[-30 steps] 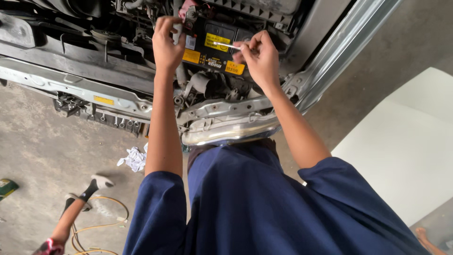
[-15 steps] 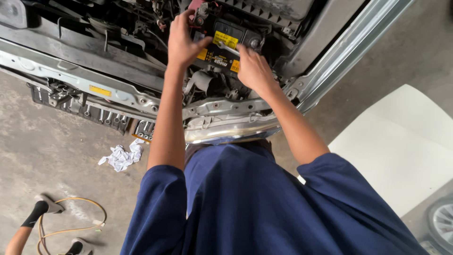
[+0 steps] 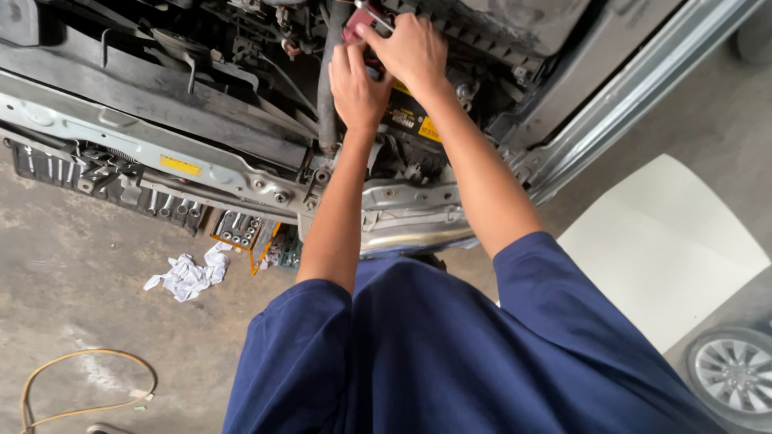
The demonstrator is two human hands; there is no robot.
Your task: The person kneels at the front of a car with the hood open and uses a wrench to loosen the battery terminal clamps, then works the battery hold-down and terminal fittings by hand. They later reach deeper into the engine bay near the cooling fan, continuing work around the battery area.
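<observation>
Up at the far end of the engine bay, both hands sit on the black car battery (image 3: 412, 120): left hand (image 3: 356, 87) flat, fingers loosely curled, right hand (image 3: 412, 50) gripping a small metal tool (image 3: 375, 18) by the red terminal cover (image 3: 357, 22), white rag (image 3: 186, 275) on the floor near left

The concrete floor (image 3: 88, 265) is grey and stained, with a pale scuffed patch. A crumpled white rag (image 3: 186, 276) lies on it just below the car's front crossmember (image 3: 145, 153). Just to the right of the rag sits an open socket set case (image 3: 256, 239), tucked partly under that crossmember. Well below the rag, towards the near corner, a yellowish cable (image 3: 84, 384) curls in a loose loop on the concrete.
</observation>
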